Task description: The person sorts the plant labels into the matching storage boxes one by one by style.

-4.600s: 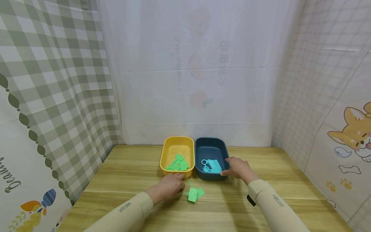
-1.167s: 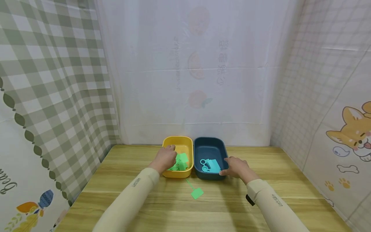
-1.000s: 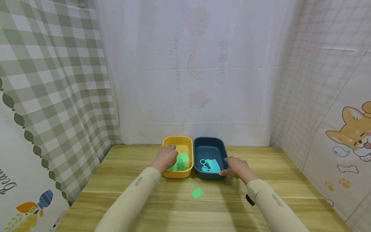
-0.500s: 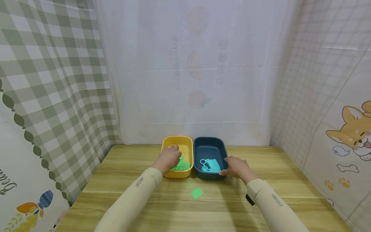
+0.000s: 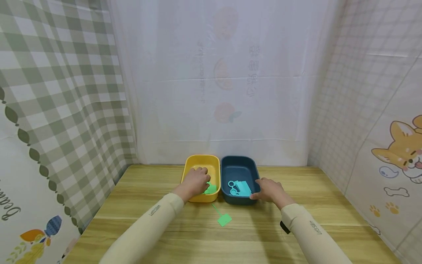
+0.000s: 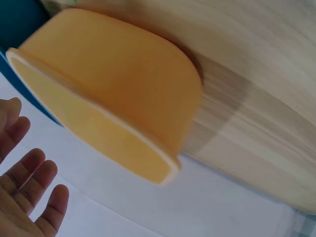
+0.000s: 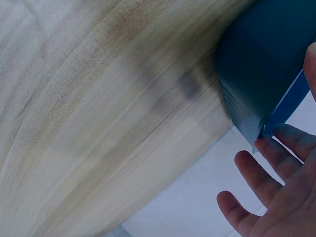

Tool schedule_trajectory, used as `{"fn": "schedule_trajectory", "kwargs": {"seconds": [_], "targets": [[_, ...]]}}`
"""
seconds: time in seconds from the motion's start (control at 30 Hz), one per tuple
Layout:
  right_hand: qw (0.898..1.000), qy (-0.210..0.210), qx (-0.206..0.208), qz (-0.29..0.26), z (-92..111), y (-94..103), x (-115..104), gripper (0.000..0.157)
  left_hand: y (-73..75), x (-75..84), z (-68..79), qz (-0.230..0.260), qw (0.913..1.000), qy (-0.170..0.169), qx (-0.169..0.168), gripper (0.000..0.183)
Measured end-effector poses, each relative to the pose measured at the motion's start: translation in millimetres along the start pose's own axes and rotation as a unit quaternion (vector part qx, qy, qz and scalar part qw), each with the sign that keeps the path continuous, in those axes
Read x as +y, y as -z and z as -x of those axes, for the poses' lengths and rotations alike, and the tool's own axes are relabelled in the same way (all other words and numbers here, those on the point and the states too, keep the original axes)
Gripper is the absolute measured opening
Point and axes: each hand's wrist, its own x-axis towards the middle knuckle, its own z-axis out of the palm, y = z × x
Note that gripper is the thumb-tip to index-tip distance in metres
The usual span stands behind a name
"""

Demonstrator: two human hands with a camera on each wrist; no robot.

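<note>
My left hand [image 5: 195, 180] hovers over the front left part of the yellow bin [image 5: 217, 165], above several flat green tags [image 5: 211, 189] that it partly hides. In the left wrist view its fingers [image 6: 44, 173] are loosely bent, and nothing shows between them. One more green tag [image 5: 224, 220] with a thin tail lies on the table in front of the bins. My right hand [image 5: 271, 190] touches the right front corner of the dark blue bin [image 5: 240, 158], fingers spread at the rim. Light blue flat pieces [image 5: 243, 189], some with rings, lie inside that bin.
Both bins stand side by side near the back edge of the wooden table [image 5: 283, 227]. A white curtain [image 5: 263, 121] hangs behind it. Checked cloth [image 5: 85, 91] is on the left, and a printed cloth [image 5: 369, 128] on the right.
Green tags beside the left hand on the table are now in the yellow bin, leaving one outside. Lately the left hand has shifted right over the bin. The right hand has stayed put.
</note>
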Motion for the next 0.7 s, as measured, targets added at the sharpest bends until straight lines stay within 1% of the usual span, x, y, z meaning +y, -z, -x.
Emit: {"fn": "schedule_trajectory", "kwargs": {"seconds": [0.03,0.2,0.5,0.63,0.7], "targets": [[1.000,0.000,0.000,0.000,0,0.1,0,0.079,1.5,1.8,0.2,0.002,1.0000,-0.003,-0.004,0.015],[1.000,-0.003,-0.003,0.000,-1,0.5,0,0.079,5.4,13.1,1.7,0.004,0.9995,-0.031,0.005,0.014],[1.000,0.000,-0.004,0.001,-1,0.3,0,0.079,5.3,38.2,4.0,0.021,0.9969,-0.073,0.021,0.012],[1.000,0.001,-0.004,0.001,0,0.4,0,0.078,2.9,48.8,6.9,0.008,0.9952,-0.092,0.029,0.012],[1.000,0.001,-0.004,0.002,0,0.5,0,0.078,1.3,54.1,9.0,0.004,0.9946,-0.101,0.025,0.011]]}}
